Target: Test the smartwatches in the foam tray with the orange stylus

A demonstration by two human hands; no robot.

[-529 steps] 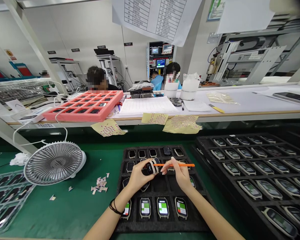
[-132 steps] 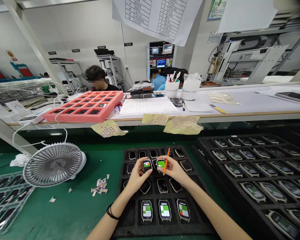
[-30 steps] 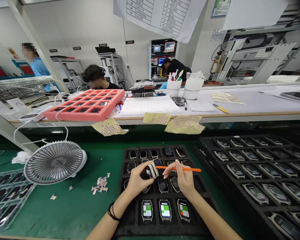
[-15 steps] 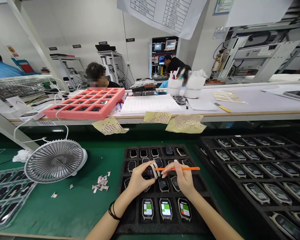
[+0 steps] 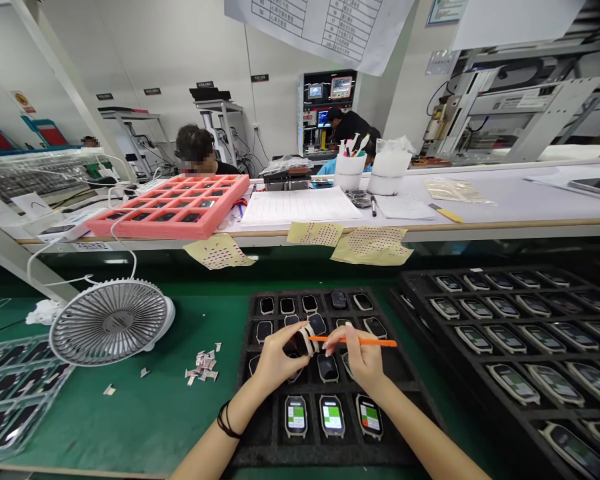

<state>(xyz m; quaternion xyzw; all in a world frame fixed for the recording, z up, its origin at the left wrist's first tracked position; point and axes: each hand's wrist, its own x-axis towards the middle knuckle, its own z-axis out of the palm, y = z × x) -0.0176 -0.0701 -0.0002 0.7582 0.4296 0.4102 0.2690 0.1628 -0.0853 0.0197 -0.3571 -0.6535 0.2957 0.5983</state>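
Observation:
My left hand (image 5: 279, 357) holds a smartwatch (image 5: 304, 339) on edge between thumb and fingers, above a black foam tray (image 5: 325, 457). In my right hand (image 5: 361, 357) is a thin orange stick-like tool (image 5: 375, 342), its tip touching or very near the watch's side. What the tip meets is too small to make out. Below my hands, watches sit in the tray's compartments. Of the three in the front row, the left one (image 5: 296, 417) and the middle one (image 5: 332, 417) show green and white screens; the right one (image 5: 369, 417) shows some red. Screens farther back are dark.
More watches lie in another black tray (image 5: 490, 393) on the right. To the left stand a grey fan (image 5: 113, 320), a small pile of metallic pieces (image 5: 203, 367) and a clear tray (image 5: 10, 443). A shelf edge (image 5: 455, 230) crosses ahead, bearing a pink foam tray (image 5: 205, 227). People sit beyond.
The orange tool has tilted slightly and its rear end has dipped a little left. My right hand has shifted slightly left and down. The left hand and watch stay nearly in place.

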